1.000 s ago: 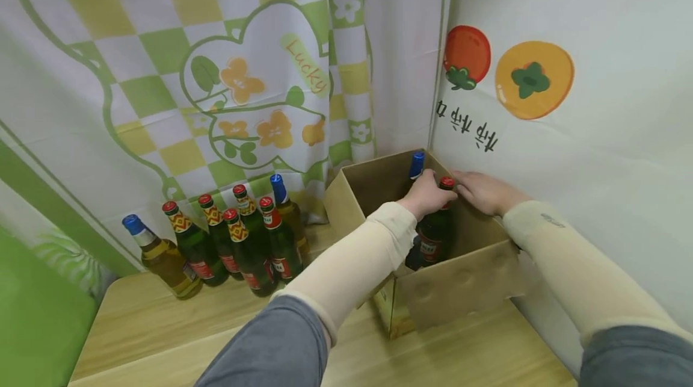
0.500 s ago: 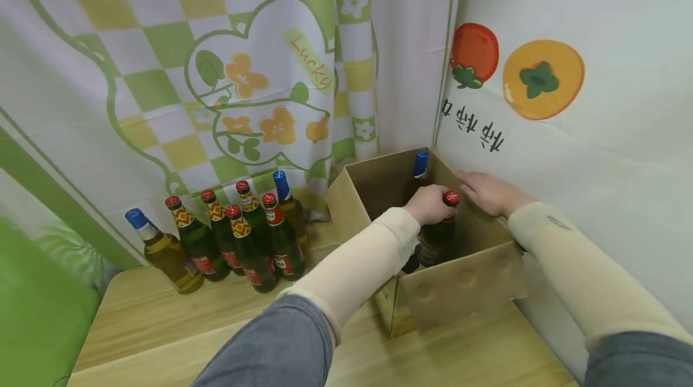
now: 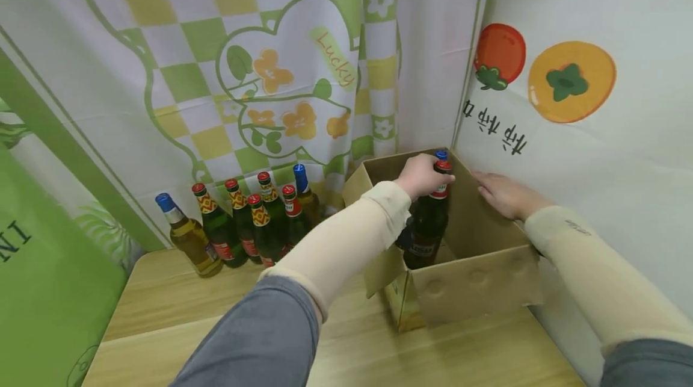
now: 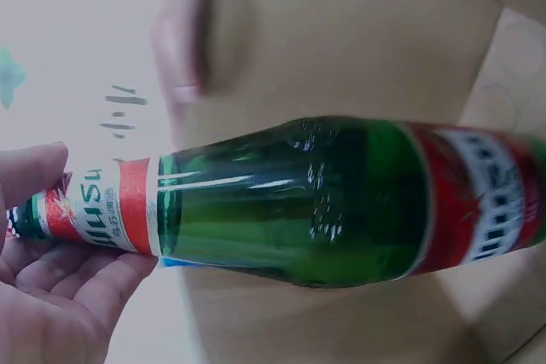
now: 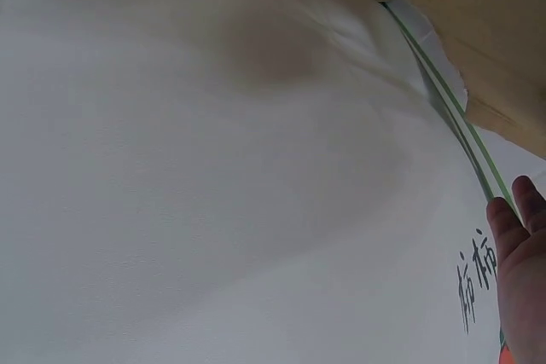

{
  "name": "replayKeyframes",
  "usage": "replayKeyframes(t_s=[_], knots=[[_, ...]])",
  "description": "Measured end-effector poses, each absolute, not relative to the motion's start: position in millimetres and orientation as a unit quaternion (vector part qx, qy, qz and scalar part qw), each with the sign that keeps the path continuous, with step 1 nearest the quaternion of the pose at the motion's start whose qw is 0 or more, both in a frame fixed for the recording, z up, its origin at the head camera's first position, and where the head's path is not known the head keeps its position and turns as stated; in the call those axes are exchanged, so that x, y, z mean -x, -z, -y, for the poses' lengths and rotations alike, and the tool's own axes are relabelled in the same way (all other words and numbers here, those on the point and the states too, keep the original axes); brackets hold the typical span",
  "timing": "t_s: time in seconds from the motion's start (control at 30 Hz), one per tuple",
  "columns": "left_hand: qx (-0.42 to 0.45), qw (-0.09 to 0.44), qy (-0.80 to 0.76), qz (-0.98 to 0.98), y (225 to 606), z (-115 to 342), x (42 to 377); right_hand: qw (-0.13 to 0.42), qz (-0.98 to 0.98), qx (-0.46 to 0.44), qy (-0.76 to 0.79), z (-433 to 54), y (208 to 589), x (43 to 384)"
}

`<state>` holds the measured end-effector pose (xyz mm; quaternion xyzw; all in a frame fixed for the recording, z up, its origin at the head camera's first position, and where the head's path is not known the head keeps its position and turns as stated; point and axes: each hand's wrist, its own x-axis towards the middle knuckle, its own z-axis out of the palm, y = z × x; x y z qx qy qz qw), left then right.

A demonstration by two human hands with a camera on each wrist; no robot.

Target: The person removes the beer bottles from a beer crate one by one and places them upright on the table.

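Observation:
My left hand point(image 3: 420, 176) grips a green beer bottle point(image 4: 299, 202) by its neck, over the red-and-white neck label. The bottle stands nearly upright within the open cardboard box point(image 3: 471, 284), its red cap just above my fingers. Behind it, a blue-capped bottle point(image 3: 441, 154) shows only its top; the rest is hidden. Along the box's right rim rests my right hand point(image 3: 506, 193), fingers extended. In the right wrist view, part of that hand's fingers point(image 5: 508, 228) appears by the brown cardboard.
Left of the box, several bottles stand grouped on the wooden table point(image 3: 178, 327). They include green ones with red caps point(image 3: 260, 227) and a yellowish one with a blue cap point(image 3: 192, 239). A patterned curtain point(image 3: 243, 62) hangs behind; a white printed wall covering point(image 3: 612, 194) borders the right side.
My left hand sank lower with the bottle's neck, then came back up, raising the bottle and shifting it slightly left in the box. The right hand stays at the rim. The head view swung left.

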<state>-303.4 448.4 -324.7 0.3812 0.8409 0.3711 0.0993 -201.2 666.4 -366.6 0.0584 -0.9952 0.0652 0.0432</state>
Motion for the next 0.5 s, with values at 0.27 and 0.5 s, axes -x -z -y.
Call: replayKeyframes(t_s=[0.27,0.5], knots=[[-0.371,0.108,-0.446,-0.807,247,-417,301,0.048,0.994,-0.076,-0.058,-687,366,205],[-0.396,0.086,-0.444,-0.799,174,-386,299,0.072,0.992,-0.092,-0.055,-704,377,201]])
